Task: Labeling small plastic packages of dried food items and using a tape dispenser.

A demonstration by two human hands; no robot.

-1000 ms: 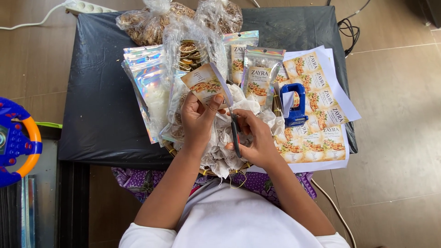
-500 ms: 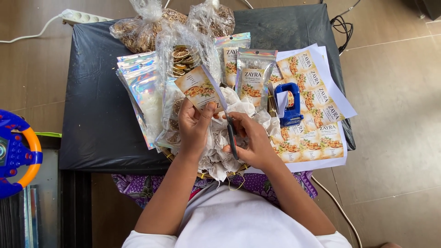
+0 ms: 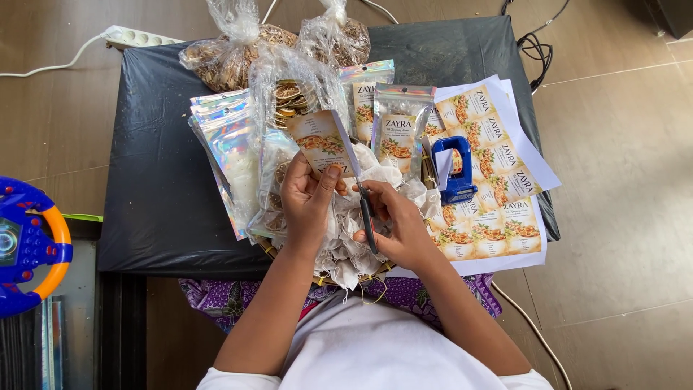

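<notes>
At the far left we see a toy wheel (image 3: 25, 245), blue and orange, on the floor beside the counter (image 3: 151, 188), which is covered in black. Near its back edge lie two tied clear bags (image 3: 231, 54) of brown snacks. On the left part of the counter lies a stack of shiny pouches (image 3: 227, 155). Next comes our left hand (image 3: 307, 202); its fingers (image 3: 330, 179) are clamped on a printed label (image 3: 317, 143), thumb on the front, and hold it up above a heap of white paper scraps (image 3: 343, 249) in front of us. Our right hand (image 3: 397, 224) is just beside the left one, and its fingers are closed around the handles of scissors (image 3: 361, 195). The blades point away from us and lie along the right edge of the label, touching it. Behind the hands stand two filled pouches (image 3: 397, 130) with labels. To the right a blue tape dispenser (image 3: 456, 170) rests on white sheets of labels (image 3: 498, 180), which cover the right part of the counter.
</notes>
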